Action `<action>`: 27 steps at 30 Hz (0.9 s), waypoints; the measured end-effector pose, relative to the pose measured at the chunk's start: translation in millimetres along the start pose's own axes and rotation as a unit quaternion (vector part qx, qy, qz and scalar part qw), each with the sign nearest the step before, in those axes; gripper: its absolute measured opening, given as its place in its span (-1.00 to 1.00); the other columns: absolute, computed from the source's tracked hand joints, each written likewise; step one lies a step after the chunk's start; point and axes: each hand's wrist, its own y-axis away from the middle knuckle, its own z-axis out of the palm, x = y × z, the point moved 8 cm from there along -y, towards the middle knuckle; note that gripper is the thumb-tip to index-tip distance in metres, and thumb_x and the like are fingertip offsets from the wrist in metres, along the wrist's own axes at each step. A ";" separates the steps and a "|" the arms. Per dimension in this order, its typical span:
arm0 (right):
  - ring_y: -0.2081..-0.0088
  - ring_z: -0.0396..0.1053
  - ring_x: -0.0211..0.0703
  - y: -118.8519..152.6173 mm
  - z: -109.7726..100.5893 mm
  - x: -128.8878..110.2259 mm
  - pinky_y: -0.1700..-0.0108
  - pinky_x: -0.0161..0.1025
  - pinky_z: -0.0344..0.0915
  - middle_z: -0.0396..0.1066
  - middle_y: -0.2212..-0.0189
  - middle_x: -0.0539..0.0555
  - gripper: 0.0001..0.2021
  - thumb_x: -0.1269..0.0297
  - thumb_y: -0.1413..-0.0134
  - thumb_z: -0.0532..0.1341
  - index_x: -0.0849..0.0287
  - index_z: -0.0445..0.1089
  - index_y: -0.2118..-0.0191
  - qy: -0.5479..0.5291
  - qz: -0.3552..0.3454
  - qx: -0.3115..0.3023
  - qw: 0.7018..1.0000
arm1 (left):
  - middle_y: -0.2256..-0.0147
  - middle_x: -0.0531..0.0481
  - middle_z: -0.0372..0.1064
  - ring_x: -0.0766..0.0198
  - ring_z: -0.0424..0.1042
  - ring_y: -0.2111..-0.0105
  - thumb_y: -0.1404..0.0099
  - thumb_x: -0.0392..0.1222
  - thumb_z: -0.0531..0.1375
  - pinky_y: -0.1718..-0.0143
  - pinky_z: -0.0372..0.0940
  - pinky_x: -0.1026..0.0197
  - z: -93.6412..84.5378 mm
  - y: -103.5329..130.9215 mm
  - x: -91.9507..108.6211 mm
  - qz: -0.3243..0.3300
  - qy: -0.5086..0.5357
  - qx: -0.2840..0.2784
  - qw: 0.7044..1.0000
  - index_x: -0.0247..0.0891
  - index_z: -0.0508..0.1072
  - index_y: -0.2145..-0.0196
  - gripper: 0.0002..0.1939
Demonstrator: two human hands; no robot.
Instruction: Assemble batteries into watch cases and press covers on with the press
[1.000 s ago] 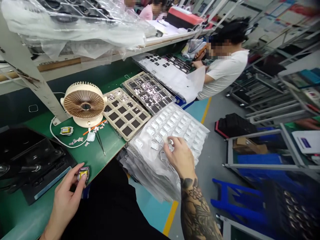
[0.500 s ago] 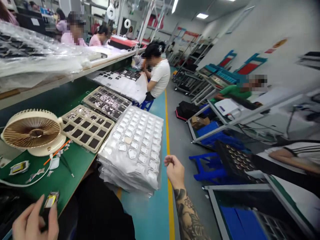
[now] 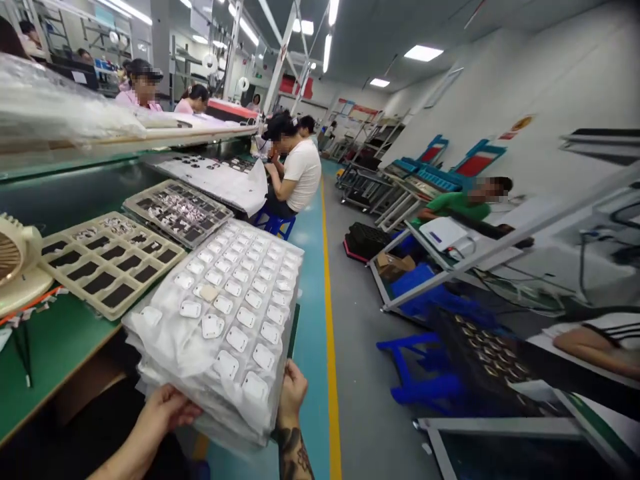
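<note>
In the head view, gripped the stack of plastic trays (image 3: 163,343) by its near edge with the left hand (image 3: 173,408), and by its right edge with the right hand (image 3: 293,387) (fingertips partly hidden there). Had that stack directly in front, beside the green workbench (image 3: 63,350), with rows of white parts (image 3: 237,339) on top and one beige piece (image 3: 207,292) among them. Saw the cream compartment tray (image 3: 114,313) just to its left, the darker tray (image 3: 193,243) farther back, the fan (image 3: 15,260) at the left border, and a seated co-worker in white (image 3: 304,173) beyond.
</note>
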 end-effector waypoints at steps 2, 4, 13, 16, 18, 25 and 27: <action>0.48 0.28 -0.09 7.7 2.1 15.6 0.38 -0.21 0.26 0.21 0.57 -0.02 -0.72 0.06 -0.21 0.04 0.02 0.15 0.49 -0.014 0.013 0.008 1.000 | 0.22 -0.34 0.69 -0.01 0.72 0.24 -0.13 -0.10 0.56 0.14 0.58 0.06 -0.3 6.0 -2.0 -0.015 0.003 0.020 1.000 -0.40 0.66 0.21 -0.64; 0.42 0.33 -0.09 18.6 3.3 26.1 0.30 -0.21 0.30 0.29 0.51 -0.01 -0.77 0.13 -0.23 0.03 0.05 0.27 0.42 -0.031 0.022 -0.001 0.999 | 0.12 -0.32 0.70 -0.01 0.73 0.16 -0.19 -0.18 0.50 0.02 0.61 0.00 4.7 15.5 3.2 -0.018 0.011 0.029 0.999 -0.38 0.64 0.16 -0.70; 0.03 0.52 0.06 7.7 -8.0 57.1 -0.07 -0.03 0.48 0.54 0.05 0.26 -0.60 0.10 -0.46 -0.01 0.18 0.47 -0.09 -0.056 0.011 -0.007 0.998 | -0.04 -0.12 0.69 -0.07 0.63 -0.15 -0.28 -0.28 0.38 -0.15 0.61 -0.10 37.7 43.7 29.3 0.009 0.134 0.013 0.991 -0.06 0.59 -0.23 -0.45; -0.27 0.37 0.13 -40.2 -7.7 65.9 -0.38 0.11 0.29 0.47 -0.20 0.32 -0.56 0.13 -0.50 -0.03 0.18 0.48 -0.19 -0.020 -0.028 -0.024 0.999 | -0.21 -0.13 0.61 -0.20 0.46 -0.36 -0.36 -0.02 0.44 -0.27 0.53 -0.23 40.2 47.4 28.4 0.028 0.156 0.013 0.987 0.05 0.49 -0.37 -0.35; -0.38 0.24 0.11 -72.0 -0.3 68.1 -0.49 0.11 0.14 0.41 -0.32 0.26 -0.58 0.17 -0.48 0.04 0.13 0.49 -0.23 0.004 -0.066 -0.064 0.996 | -0.28 -0.13 0.57 -0.23 0.36 -0.44 -0.30 0.14 0.50 -0.33 0.49 -0.24 42.5 46.1 27.6 0.038 0.165 0.016 0.985 0.09 0.43 -0.42 -0.21; -0.43 0.10 0.15 -104.9 23.2 77.6 -0.49 0.18 0.06 0.35 -0.42 0.20 -0.55 0.22 -0.45 0.10 0.13 0.45 -0.34 0.066 -0.119 -0.161 0.977 | -0.28 -0.08 0.57 -0.15 0.26 -0.50 -0.22 0.33 0.50 -0.35 0.49 -0.14 49.9 34.6 32.4 0.057 0.155 0.027 0.986 0.11 0.42 -0.42 -0.11; -0.45 0.06 0.15 -102.7 24.3 80.2 -0.50 0.19 0.03 0.31 -0.45 0.19 -0.53 0.22 -0.45 0.10 0.11 0.43 -0.36 0.077 -0.128 -0.178 0.973 | -0.26 -0.05 0.59 -0.14 0.31 -0.48 -0.23 0.39 0.47 -0.24 0.57 -0.05 48.8 34.0 37.5 0.073 0.134 0.025 0.988 0.10 0.44 -0.39 -0.14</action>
